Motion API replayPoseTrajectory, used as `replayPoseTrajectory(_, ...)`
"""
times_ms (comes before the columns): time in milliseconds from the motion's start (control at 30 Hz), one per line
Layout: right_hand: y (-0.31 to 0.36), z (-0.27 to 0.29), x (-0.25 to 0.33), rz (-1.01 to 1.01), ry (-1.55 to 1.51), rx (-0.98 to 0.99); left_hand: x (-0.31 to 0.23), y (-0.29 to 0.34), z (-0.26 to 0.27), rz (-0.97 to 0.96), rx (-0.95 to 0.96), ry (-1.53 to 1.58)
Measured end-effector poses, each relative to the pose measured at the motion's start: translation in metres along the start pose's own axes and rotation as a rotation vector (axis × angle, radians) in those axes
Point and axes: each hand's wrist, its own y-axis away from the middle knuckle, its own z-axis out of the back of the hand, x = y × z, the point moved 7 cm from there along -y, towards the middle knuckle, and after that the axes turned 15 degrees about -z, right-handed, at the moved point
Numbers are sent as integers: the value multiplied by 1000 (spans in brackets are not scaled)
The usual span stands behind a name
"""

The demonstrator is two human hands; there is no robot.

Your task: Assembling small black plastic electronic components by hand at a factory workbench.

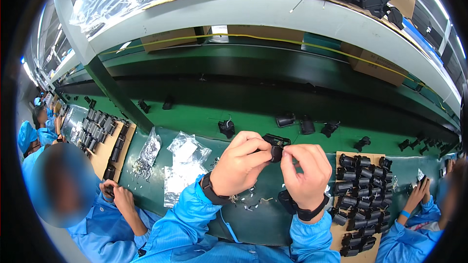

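Observation:
My left hand (240, 164) grips a small black plastic housing (276, 152) over the middle of the table. Its upper side is turned partly toward me, with small light-coloured details along the top. My right hand (308, 173) is at the housing's right edge, thumb and forefinger pinched together. Whatever sits between those fingertips is too small or hidden to make out. Below my hands, several tiny pale connectors and wire bits (249, 202) lie scattered on the green tabletop (263, 229). Both my wrists wear dark bands.
Rows of black housings (360, 204) stand on cardboard at right; more (100, 129) are at left. Clear plastic bags (187, 158) lie left of my hands. Black parts (226, 127) sit along the green strip beyond. A shelf (273, 7) crosses overhead. Co-workers (97, 224) sit on both sides.

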Motion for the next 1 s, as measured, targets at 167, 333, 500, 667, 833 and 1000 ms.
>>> replayPoseTrajectory(167, 1, 1, 18, 228, 84, -6, 1, 0, 7, 80, 24, 252)
replayPoseTrajectory(333, -3, 4, 25, 189, -47, 236, 2, -1, 17, 45, 32, 325)
replayPoseTrajectory(500, 1, 6, 14, 133, -279, 276, -8, -5, 21, 39, 29, 421)
replayPoseTrajectory(667, 8, 7, 7, -129, -498, 289, -12, -5, 19, 127, -48, 573)
replayPoseTrajectory(833, 9, 5, 10, -152, -453, 333, -1, 6, 4, 259, -96, 548)
replayPoseTrajectory(1000, 8, 2, 14, -131, -440, 372, 4, 7, 7, 196, -175, 524)
